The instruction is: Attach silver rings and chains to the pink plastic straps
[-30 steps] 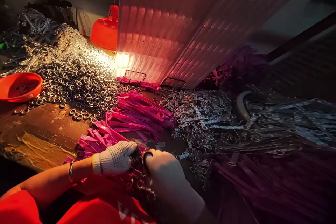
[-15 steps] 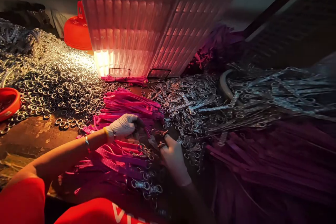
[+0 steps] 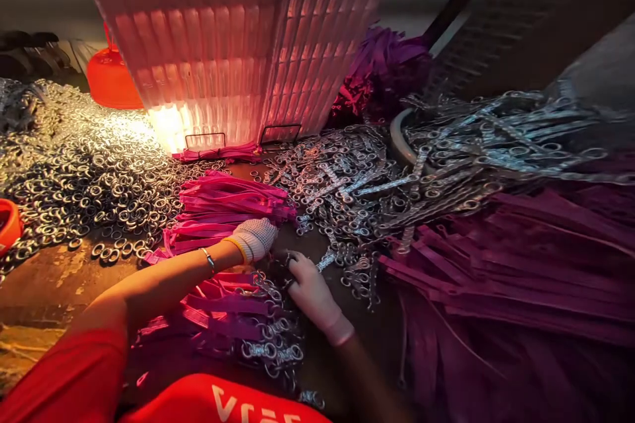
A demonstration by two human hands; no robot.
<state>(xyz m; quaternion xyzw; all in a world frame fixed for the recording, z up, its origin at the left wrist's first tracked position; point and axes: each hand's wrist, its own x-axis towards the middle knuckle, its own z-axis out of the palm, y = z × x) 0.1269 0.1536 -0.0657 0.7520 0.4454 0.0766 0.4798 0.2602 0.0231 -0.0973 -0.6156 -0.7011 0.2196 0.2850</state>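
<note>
My left hand (image 3: 254, 239), in a white dotted glove with a yellow cuff, reaches over the bright pink straps (image 3: 231, 198). Its fingers curl down in shadow, and what they grip is hidden. My right hand (image 3: 313, 296), in a thin pale glove, is closed just right of it, with dark fingertips bent inward around something too dark to make out. A short silver chain piece (image 3: 326, 260) lies by its index finger. Below the hands, pink straps (image 3: 225, 304) with silver ring-ended chains (image 3: 272, 350) attached form a heap.
Loose metal rings (image 3: 109, 192) are piled at left beside a red basin (image 3: 8, 226) and a red lamp (image 3: 114, 79). A ribbed translucent panel (image 3: 213, 66) stands at the back. Silver chains (image 3: 357, 165) and dark purple straps (image 3: 516, 271) cover the right side.
The view has shifted, so the background sits farther left. My left hand has moved rightward and down toward the right hand. The dark items between the hands are now mostly covered.
</note>
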